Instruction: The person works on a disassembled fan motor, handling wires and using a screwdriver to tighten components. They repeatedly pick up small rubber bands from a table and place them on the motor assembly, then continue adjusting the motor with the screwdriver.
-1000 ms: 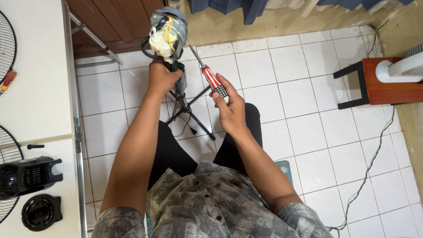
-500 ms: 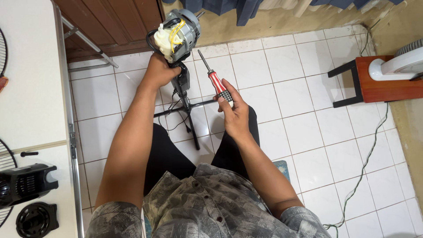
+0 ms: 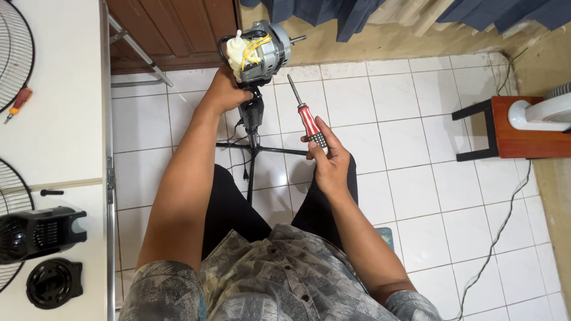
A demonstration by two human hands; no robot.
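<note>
Your left hand (image 3: 223, 92) is wrapped tight around the fan motor (image 3: 257, 50) on its stand, and your right hand (image 3: 330, 157) squeezes a red screwdriver (image 3: 306, 116) beside it.

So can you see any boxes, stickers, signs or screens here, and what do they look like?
None that I can make out: no box, sticker, sign or screen shows.
The left hand grips a bare grey fan motor with a cream part and yellow wires.
The right hand holds a red-handled screwdriver.
</note>
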